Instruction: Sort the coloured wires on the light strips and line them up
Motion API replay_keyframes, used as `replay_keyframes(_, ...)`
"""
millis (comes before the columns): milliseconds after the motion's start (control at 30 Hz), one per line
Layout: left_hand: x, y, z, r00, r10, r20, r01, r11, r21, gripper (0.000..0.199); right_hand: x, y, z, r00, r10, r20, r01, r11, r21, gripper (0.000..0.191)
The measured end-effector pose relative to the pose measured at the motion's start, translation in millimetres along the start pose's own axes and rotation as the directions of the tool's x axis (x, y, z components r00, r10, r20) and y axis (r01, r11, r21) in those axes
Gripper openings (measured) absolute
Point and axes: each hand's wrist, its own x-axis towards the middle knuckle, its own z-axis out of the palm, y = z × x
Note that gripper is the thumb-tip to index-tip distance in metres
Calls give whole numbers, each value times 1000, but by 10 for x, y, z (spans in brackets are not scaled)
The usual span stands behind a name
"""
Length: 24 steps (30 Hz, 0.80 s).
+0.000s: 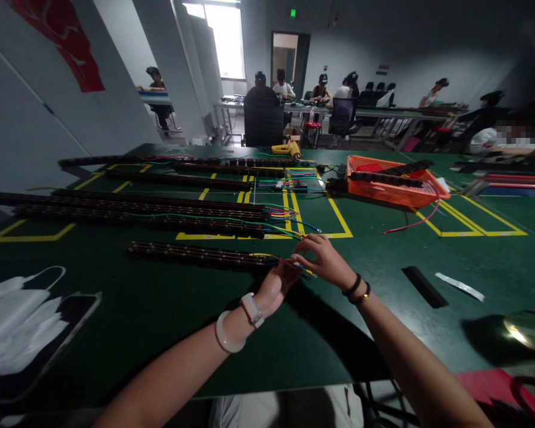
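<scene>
A dark, long cable harness (pixel 200 254) lies on the green table, its wire end reaching my hands. My left hand (pixel 274 288), wearing a watch and a pale bangle, is closed around the wires at that end. Blue and yellow wire tips (pixel 310 272) stick out past its fingers to the right. My right hand (pixel 323 258) comes in from the other side with thumb and forefinger pinched beside the left fingertips; what is between them is too small to make out.
More dark harnesses (pixel 160 208) with coloured wire ends lie behind. An orange basket (pixel 383 193) stands back right, near a yellow heat gun (pixel 288 148). Black (pixel 424 286) and white strips (pixel 460 286) lie at right, white packaging (pixel 22 321) at left. Several people sit at farther tables.
</scene>
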Motion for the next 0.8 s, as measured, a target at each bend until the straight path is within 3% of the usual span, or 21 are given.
replay_keyframes(67,6,-3,-4,1000,0,0,0,1000,30,23,1,309,149,995,41,86,-30,991,-127,27)
replay_keyframes(133,11,-5,-13,1000,-5,9,5,998,64,26,-61,454,307,990,66,121,-46,986,-159,31)
replay_keyframes(300,10,-3,-18,1000,4,0,-4,996,92,30,-170,438,534,988,22,156,5,986,-169,31)
replay_keyframes(433,-10,13,2,999,-33,13,31,994,101,34,-163,471,562,995,5,104,14,983,-180,17)
replay_keyframes(600,-31,27,28,999,-40,6,39,996,83,40,-160,550,585,998,40,37,-35,990,-135,22)
replay_keyframes(800,-39,36,45,999,-36,22,34,994,101,40,-159,570,630,995,37,94,-25,992,-120,23)
